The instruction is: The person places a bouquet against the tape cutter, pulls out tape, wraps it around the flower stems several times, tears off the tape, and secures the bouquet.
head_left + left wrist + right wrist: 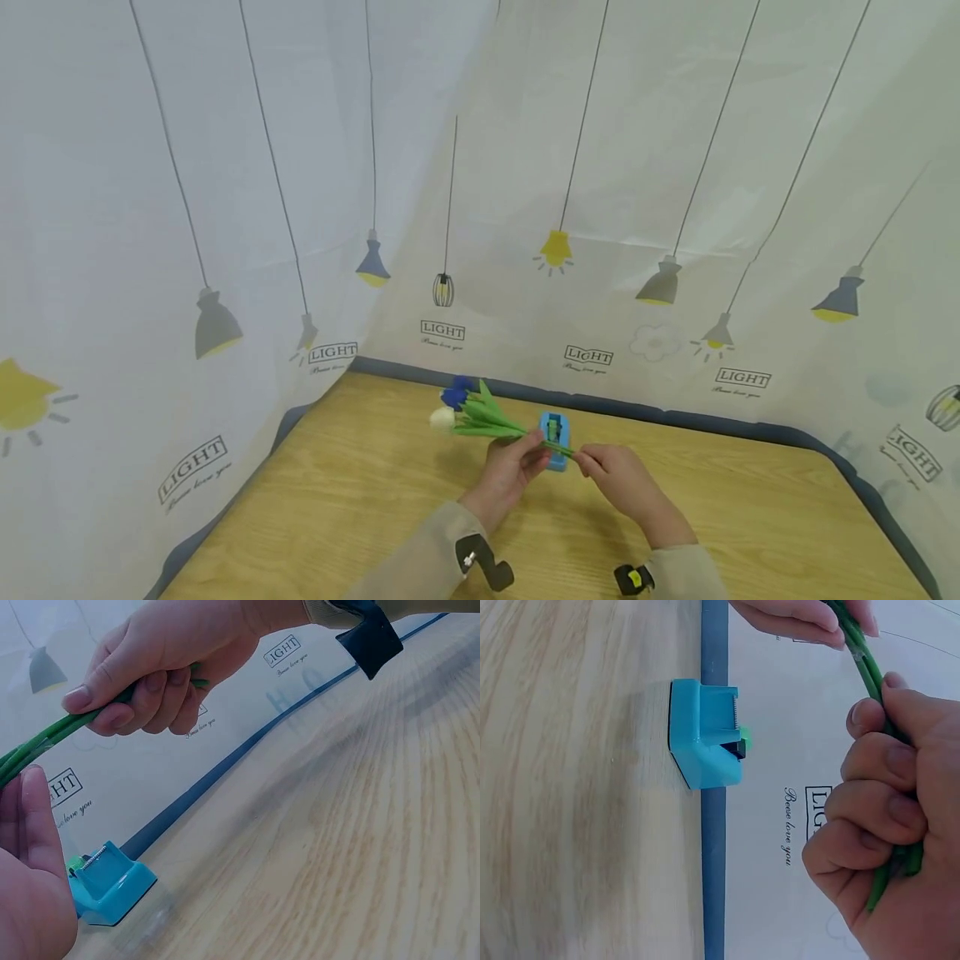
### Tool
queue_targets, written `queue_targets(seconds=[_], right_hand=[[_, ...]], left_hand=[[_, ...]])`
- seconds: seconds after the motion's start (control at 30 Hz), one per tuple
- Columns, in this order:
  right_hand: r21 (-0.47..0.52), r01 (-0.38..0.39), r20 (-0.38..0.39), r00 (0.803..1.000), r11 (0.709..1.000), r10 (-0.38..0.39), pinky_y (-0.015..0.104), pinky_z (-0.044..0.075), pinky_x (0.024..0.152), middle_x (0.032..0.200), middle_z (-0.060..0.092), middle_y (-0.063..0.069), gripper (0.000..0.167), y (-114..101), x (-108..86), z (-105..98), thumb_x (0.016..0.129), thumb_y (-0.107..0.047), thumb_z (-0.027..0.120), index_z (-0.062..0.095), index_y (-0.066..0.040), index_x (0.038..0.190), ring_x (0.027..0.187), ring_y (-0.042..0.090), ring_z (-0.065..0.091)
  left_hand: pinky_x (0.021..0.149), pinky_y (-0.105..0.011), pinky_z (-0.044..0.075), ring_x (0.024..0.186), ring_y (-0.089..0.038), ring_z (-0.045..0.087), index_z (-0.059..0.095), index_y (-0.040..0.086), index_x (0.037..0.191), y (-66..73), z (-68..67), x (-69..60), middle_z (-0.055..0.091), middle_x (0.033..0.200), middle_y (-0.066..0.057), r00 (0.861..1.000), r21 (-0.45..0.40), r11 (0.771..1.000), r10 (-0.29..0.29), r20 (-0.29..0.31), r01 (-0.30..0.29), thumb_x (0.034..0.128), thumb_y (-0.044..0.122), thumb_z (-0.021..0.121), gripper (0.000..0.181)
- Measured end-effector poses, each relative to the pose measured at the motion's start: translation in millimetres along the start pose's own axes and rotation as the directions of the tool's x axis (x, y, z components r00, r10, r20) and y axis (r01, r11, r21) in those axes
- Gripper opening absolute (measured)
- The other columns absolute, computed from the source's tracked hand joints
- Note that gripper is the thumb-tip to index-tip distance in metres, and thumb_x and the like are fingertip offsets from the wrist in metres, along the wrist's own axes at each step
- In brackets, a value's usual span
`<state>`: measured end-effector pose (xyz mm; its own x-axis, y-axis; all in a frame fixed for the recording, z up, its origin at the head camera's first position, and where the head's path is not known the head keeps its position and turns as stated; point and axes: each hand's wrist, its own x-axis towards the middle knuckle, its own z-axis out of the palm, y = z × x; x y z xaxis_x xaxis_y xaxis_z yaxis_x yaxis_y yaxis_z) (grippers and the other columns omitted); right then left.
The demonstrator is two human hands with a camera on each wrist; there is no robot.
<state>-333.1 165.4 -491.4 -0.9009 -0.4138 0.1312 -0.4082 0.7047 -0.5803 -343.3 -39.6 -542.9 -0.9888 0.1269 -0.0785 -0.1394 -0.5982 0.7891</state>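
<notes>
A small bunch of tulips, with a blue bloom [456, 395] and a white bloom [442, 418], lies sideways in both hands above the table. My left hand [508, 477] pinches the green stems [866, 671] just below the leaves [483, 415]. The right hand [626, 485] curls its fingers round the lower stems, whose ends poke out of the fist in the right wrist view. A shiny clear patch, which looks like tape [43, 744], shows on the stems between the hands. Behind them a blue tape dispenser [697, 727] stands on the table, partly covered by the stems in the head view.
The wooden table [750, 508] spreads around the hands. A pale curtain [510, 183] printed with hanging lamps surrounds its far and left sides, with a dark blue band [660, 414] along the table's edge. Black straps with mounts [480, 560] sit at both wrists.
</notes>
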Motion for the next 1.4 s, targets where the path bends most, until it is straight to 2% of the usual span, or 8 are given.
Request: queue_targets(seconds=[0.17,0.3,0.43,0.57,0.73,0.87,1.1,1.4], right_hand=[[0.009,0.003,0.012,1.000,1.000,-0.003,0.026,0.041,0.063,0.068,0.054,-0.003,0.040,0,0.7,-2,0.113,-0.032,0.053,0.066,-0.010,0.083,0.060,0.009,0.041],[0.149,-0.039,0.079,0.996,0.988,0.027,0.026,0.044,0.056,0.068,0.057,-0.001,0.046,1,-0.6,-3,0.114,-0.037,0.049,0.073,-0.004,0.092,0.058,0.009,0.046],[0.374,-0.167,0.227,0.970,0.912,0.085,0.022,0.042,0.048,0.062,0.057,-0.003,0.063,3,-3.7,-6,0.115,-0.048,0.039,0.072,0.004,0.101,0.051,0.007,0.045],[0.475,-0.298,0.376,0.919,0.828,0.115,0.019,0.037,0.046,0.063,0.059,-0.005,0.073,5,-6.5,-9,0.113,-0.059,0.033,0.073,0.002,0.102,0.049,0.004,0.044],[0.531,-0.376,0.478,0.873,0.759,0.098,0.017,0.026,0.042,0.058,0.045,-0.010,0.062,10,-7.3,-7,0.114,-0.055,0.036,0.070,-0.007,0.094,0.045,0.003,0.029],[0.574,-0.391,0.508,0.859,0.719,0.062,0.018,0.024,0.043,0.056,0.037,-0.012,0.048,13,-6.1,-6,0.116,-0.042,0.039,0.062,-0.012,0.087,0.046,0.003,0.024],[0.492,-0.262,0.420,0.907,0.830,0.038,0.019,0.026,0.046,0.059,0.038,-0.009,0.045,13,-1.7,-3,0.118,-0.029,0.037,0.055,-0.008,0.082,0.047,0.006,0.025],[0.240,-0.090,0.223,0.974,0.967,0.035,0.025,0.033,0.055,0.065,0.042,-0.004,0.049,7,0.6,-1,0.115,-0.033,0.047,0.056,0.002,0.082,0.058,0.011,0.034]], left_hand=[[0.071,-0.017,0.065,0.074,-0.006,0.076,0.072,0.012,0.088,2.3,1.5,-0.8,0.077,0.077,0.002,1.000,-0.009,1.000,0.017,0.001,-0.017,0.1015,0.005,0.068,0.015],[0.071,-0.017,0.065,0.072,-0.005,0.074,0.069,0.012,0.089,2.3,0.1,-1.7,0.075,0.076,0.003,1.000,0.013,1.000,0.025,0.013,-0.025,0.1022,0.003,0.066,0.017],[0.072,-0.017,0.064,0.072,-0.004,0.073,0.068,0.011,0.092,0.6,-1.7,-1.0,0.076,0.078,0.003,0.999,0.049,0.999,0.019,0.032,-0.021,0.1008,0.003,0.068,0.012],[0.072,-0.018,0.064,0.071,-0.004,0.073,0.069,0.013,0.091,-1.7,-3.6,0.8,0.077,0.080,0.004,0.998,0.072,0.997,0.014,0.054,-0.017,0.0992,0.004,0.070,0.012],[0.071,-0.017,0.064,0.070,-0.003,0.073,0.068,0.013,0.088,-3.0,-5.0,0.2,0.076,0.078,0.004,0.998,0.082,0.996,0.014,0.055,-0.019,0.0968,0.005,0.073,0.013],[0.071,-0.017,0.064,0.070,-0.004,0.073,0.069,0.013,0.087,-2.5,-4.5,-1.3,0.077,0.078,0.003,0.998,0.080,0.997,0.018,0.058,-0.022,0.0972,0.005,0.073,0.013],[0.070,-0.017,0.064,0.071,-0.004,0.073,0.067,0.014,0.090,-1.7,-2.8,-1.1,0.076,0.079,0.004,0.999,0.025,1.000,0.002,0.043,-0.003,0.1003,0.006,0.069,0.013],[0.073,-0.018,0.065,0.076,-0.006,0.075,0.070,0.013,0.096,-1.5,-3.4,-0.6,0.079,0.081,0.004,0.999,0.003,1.000,0.014,0.041,-0.014,0.1042,0.011,0.067,0.010]])
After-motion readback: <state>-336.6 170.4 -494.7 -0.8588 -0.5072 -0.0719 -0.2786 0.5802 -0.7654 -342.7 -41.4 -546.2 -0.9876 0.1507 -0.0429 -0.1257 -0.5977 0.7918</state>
